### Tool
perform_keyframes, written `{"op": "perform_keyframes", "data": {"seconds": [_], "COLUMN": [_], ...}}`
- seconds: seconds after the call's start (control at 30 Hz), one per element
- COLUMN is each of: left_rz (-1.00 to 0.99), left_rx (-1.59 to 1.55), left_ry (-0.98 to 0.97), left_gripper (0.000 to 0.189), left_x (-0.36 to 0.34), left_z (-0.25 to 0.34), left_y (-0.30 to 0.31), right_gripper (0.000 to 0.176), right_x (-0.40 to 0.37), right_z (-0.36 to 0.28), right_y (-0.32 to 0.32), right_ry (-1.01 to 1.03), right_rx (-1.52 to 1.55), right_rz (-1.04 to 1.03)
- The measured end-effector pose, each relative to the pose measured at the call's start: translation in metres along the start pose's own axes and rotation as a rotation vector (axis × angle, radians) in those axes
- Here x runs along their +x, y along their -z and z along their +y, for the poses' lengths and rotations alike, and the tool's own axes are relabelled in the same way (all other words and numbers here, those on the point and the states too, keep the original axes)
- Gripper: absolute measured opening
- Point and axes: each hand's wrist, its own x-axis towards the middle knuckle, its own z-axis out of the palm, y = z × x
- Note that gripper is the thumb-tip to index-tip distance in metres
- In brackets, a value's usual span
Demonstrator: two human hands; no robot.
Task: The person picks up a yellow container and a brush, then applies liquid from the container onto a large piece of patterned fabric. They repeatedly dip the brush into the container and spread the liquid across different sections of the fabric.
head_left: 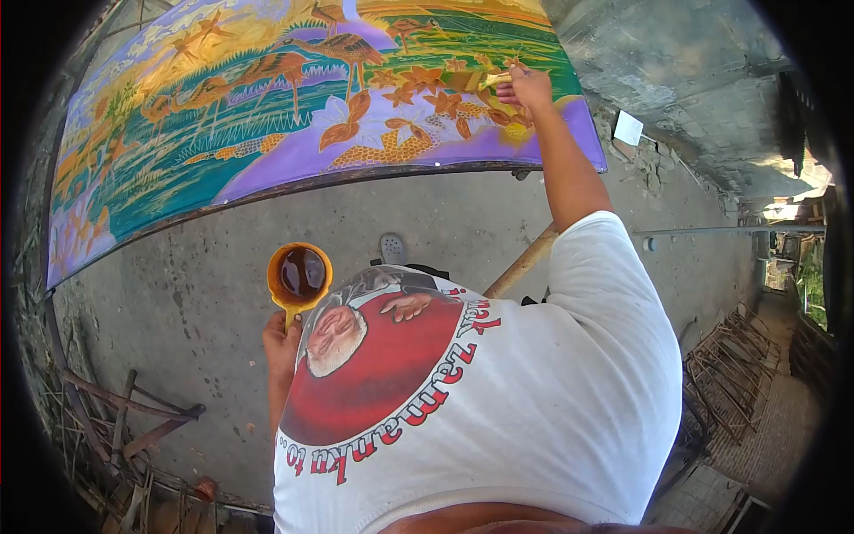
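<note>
My left hand [281, 336] is closed round the short handle of a yellow plastic dipper [272, 294], held level at my left side. Dark brown liquid [302, 272] partly fills it. My right hand [528, 87] reaches out over a painted cloth [294, 142], its fingers pinched on a small pale-yellow brush-like tool [495, 79]. The tool's tip is at the green area beside the orange-brown flowers [418, 84]. Birds, white and brown flowers and bands of purple, green and yellow cover the cloth, which is stretched on a wooden frame.
Grey concrete floor [427, 209] lies beneath the frame. A wooden pole [523, 260] slants beside my body. A white square piece [628, 128] lies right of the cloth. Wooden racks [734, 369] stand at the right, and crossed sticks [133, 414] at the lower left.
</note>
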Motion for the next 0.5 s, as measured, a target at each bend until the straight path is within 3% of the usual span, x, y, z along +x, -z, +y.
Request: {"op": "perform_keyframes", "data": {"seconds": [0.07, 0.13, 0.2, 0.27, 0.33, 0.43, 0.5], "left_rz": [-0.002, -0.083, -0.111, -0.142, -0.223, -0.305, -0.347], "left_rx": [0.003, 0.020, 0.050, 0.084, 0.089, 0.153, 0.179], "left_ry": [-0.009, -0.042, -0.068, -0.095, -0.039, 0.013, 0.006], "left_gripper": [0.021, 0.020, 0.021, 0.022, 0.023, 0.023, 0.023], "left_x": [0.002, 0.006, 0.007, 0.009, 0.012, 0.018, 0.019], "left_z": [0.015, 0.029, 0.049, 0.069, 0.086, 0.113, 0.135], "left_y": [0.000, 0.001, -0.001, -0.004, -0.006, -0.016, -0.026], "right_gripper": [0.033, 0.034, 0.034, 0.033, 0.033, 0.028, 0.024], "right_x": [-0.009, -0.029, -0.056, -0.098, -0.156, -0.230, -0.272], "right_z": [-0.009, -0.032, -0.050, -0.074, -0.097, -0.104, -0.107], "right_y": [0.022, 0.037, 0.033, 0.014, -0.013, -0.055, -0.081], "right_ry": [0.056, 0.232, 0.305, 0.308, 0.279, 0.369, 0.445], "right_rx": [-0.065, -0.400, -0.412, 0.022, 0.091, -0.044, -0.293], "right_rz": [0.068, 0.242, 0.297, 0.010, -0.299, -0.756, -0.921]}}
